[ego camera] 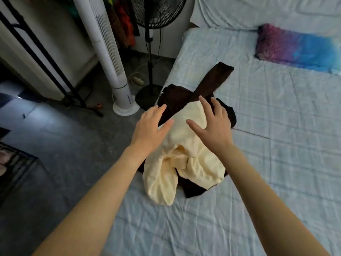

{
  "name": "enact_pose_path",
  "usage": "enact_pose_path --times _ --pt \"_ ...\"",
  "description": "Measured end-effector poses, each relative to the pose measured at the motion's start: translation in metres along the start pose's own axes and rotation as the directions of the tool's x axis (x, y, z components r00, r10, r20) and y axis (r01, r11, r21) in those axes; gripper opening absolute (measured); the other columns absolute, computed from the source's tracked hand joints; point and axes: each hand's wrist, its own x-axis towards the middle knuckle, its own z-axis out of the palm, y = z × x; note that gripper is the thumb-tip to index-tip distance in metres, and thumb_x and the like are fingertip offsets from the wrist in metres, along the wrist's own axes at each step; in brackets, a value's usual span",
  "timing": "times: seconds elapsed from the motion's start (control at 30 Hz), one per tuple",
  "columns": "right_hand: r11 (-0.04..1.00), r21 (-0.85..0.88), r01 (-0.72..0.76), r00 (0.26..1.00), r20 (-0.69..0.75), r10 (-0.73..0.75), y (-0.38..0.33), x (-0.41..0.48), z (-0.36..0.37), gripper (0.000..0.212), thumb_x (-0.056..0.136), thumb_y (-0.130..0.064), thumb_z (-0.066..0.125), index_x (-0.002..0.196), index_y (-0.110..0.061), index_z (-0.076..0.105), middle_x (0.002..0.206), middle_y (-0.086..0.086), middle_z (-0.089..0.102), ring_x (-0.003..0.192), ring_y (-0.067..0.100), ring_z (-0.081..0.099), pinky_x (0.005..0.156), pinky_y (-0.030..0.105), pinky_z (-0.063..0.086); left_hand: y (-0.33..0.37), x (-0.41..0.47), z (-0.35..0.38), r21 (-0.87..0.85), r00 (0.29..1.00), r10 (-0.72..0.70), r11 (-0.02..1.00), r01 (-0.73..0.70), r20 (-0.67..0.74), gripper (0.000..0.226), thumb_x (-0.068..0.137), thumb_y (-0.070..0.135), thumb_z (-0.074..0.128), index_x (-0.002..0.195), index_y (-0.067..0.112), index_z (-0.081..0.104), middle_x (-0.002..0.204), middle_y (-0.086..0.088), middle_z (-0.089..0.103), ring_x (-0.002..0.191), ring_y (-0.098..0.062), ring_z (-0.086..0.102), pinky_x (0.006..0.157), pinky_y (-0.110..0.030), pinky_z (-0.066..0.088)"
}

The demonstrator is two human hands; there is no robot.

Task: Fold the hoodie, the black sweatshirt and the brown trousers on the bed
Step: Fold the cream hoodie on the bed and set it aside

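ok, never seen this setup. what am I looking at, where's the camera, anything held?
No robot: a person's two bare hands. The one picture comes from a wide-angle camera on their head, looking forward and down. The left hand and right hand reach with fingers spread over a crumpled cream hoodie; neither holds anything. The hoodie lies on dark clothes, all unfolded, on the bed, which has a pale blue sheet. A multicoloured pillow lies farther back; a white tower fan and a black pedestal fan stand on the floor.

A home bedroom: a bed (258, 111) with pale blue sheet, tower fan (108, 52) and pedestal fan (156, 12) far left.
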Motion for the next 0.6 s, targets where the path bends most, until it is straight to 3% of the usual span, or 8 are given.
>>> enact_pose_path --times 0.13,0.23,0.33,0.43,0.5,0.6 --pt "0.993 -0.086 -0.086 0.957 0.27 0.106 0.046 0.034 0.049 0.119 0.063 -0.087 0.057 0.151 -0.053 -0.015 0.168 0.005 -0.002 0.152 0.04 0.001 0.118 0.062 0.011 -0.039 0.036 0.045 -0.037 0.974 -0.175 0.983 0.182 0.142 0.078 0.09 0.069 0.041 0.155 0.034 0.014 0.162 -0.008 0.016 0.147 -0.029 0.014 0.116 -0.05 0.024" --pt "0.984 -0.062 -0.17 0.919 0.35 0.181 0.087 0.039 0.085 0.125 0.052 -0.089 0.061 0.144 -0.064 -0.021 0.168 0.005 -0.006 0.152 0.042 -0.002 0.119 0.064 0.011 -0.07 0.042 0.087 0.014 0.937 -0.235 0.971 0.239 0.257 0.097 0.075 0.085 0.038 0.153 0.042 0.002 0.163 -0.007 0.009 0.148 -0.031 0.009 0.117 -0.053 0.017" --pt "0.974 0.055 -0.219 0.898 0.403 0.179 0.115 0.038 0.108 0.124 0.055 -0.082 0.07 0.144 -0.066 -0.015 0.166 0.002 0.005 0.151 0.036 0.009 0.116 0.064 0.023 -0.089 0.039 0.121 -0.048 0.888 -0.309 0.938 0.344 0.341 0.103 0.063 0.091 0.039 0.149 0.049 0.001 0.159 -0.002 0.019 0.145 -0.03 0.017 0.115 -0.051 0.023" --pt "0.918 0.314 -0.241 0.917 0.384 0.109 0.126 0.034 0.122 0.117 0.062 -0.061 0.084 0.148 -0.063 0.005 0.158 -0.012 0.024 0.143 0.02 0.031 0.111 0.056 0.038 -0.095 0.04 0.144 -0.116 0.897 -0.325 0.921 0.372 0.298 0.096 0.062 0.089 0.047 0.146 0.054 0.013 0.145 0.001 0.036 0.135 -0.027 0.03 0.11 -0.046 0.032" --pt "0.866 0.424 -0.264 0.929 0.354 0.11 0.125 0.03 0.125 0.11 0.064 -0.051 0.087 0.147 -0.062 0.015 0.152 -0.015 0.032 0.137 0.012 0.039 0.106 0.047 0.046 -0.095 0.042 0.148 -0.194 0.916 -0.316 0.91 0.367 0.248 0.092 0.064 0.083 0.057 0.144 0.052 0.025 0.139 0.003 0.045 0.13 -0.025 0.039 0.108 -0.047 0.037" --pt "0.857 0.453 -0.246 0.948 0.298 0.115 0.118 0.023 0.118 0.105 0.063 -0.044 0.087 0.145 -0.061 0.023 0.147 -0.018 0.038 0.133 0.001 0.04 0.093 0.024 0.047 -0.086 0.035 0.143 -0.381 0.93 -0.292 0.853 0.358 0.222 0.086 0.064 0.068 0.073 0.14 0.046 0.04 0.136 0.012 0.054 0.126 -0.014 0.05 0.105 -0.044 0.044"
